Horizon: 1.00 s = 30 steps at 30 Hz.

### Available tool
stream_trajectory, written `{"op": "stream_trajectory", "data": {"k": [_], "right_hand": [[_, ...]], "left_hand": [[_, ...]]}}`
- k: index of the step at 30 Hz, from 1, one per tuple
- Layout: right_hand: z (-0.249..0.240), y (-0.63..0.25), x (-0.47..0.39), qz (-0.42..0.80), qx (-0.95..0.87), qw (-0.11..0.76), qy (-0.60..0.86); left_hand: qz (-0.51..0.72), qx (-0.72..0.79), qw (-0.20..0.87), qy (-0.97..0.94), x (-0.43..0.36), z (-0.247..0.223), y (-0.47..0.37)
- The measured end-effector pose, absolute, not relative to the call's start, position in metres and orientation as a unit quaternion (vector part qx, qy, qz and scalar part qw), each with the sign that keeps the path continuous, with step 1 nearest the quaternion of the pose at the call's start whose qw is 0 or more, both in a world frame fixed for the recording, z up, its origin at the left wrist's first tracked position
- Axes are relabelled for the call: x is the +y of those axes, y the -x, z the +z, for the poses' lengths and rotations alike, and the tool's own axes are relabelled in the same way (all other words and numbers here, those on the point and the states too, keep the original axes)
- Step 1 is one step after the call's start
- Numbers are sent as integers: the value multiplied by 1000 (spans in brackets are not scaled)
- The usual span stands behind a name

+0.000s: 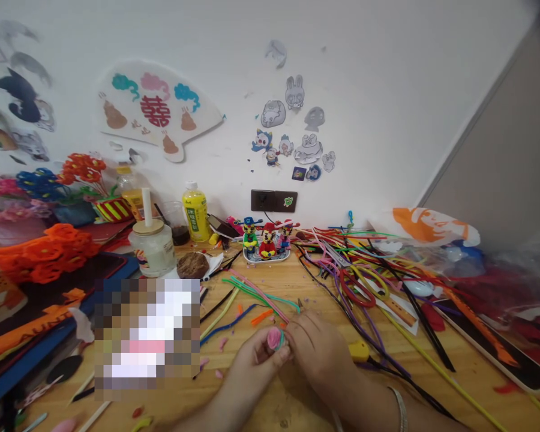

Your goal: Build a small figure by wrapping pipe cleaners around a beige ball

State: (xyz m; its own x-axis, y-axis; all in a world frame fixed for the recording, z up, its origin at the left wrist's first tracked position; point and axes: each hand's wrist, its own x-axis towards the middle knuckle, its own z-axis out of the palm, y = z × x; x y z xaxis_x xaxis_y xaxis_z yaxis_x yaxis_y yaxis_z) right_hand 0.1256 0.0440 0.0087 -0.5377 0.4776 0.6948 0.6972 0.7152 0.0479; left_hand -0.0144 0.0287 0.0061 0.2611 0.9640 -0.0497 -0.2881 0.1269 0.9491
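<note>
A dark socket [263,200] is on the wall [387,90] at twelve o'clock; a yellow bottle [197,215] stands at eleven.

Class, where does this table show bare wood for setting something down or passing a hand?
The table shows a small bare patch between the figurine tray and the green strips, and a narrow one between the forearms, below the hands. Tangled strips crowd the right; orange flowers crowd the left.

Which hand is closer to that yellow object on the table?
The right. The right hand is close beside the yellow object, just to its left; the left hand is farther left, beyond the right, holding the pink piece.
</note>
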Motion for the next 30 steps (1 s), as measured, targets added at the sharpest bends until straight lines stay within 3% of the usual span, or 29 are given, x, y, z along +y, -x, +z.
{"op": "stream_trajectory", "data": {"k": [7, 15, 21, 25, 30], "right_hand": [[12, -124, 42, -147, -835, 395, 354], [26, -124, 39, 57, -793, 408, 449], [28, -123, 38, 104, -789, 414, 442], [45, -139, 49, 45, -835, 317, 448], [62, -170, 56, -12, -878, 88, 471]], "left_hand": [[486, 381, 633, -467, 28, 13, 14], [495, 386, 660, -412, 30, 10, 15], [503, 388, 661, -399, 29, 12, 16], [506, 400, 651, -401, 30, 12, 17], [512, 406, 642, -402, 32, 14, 19]]}}
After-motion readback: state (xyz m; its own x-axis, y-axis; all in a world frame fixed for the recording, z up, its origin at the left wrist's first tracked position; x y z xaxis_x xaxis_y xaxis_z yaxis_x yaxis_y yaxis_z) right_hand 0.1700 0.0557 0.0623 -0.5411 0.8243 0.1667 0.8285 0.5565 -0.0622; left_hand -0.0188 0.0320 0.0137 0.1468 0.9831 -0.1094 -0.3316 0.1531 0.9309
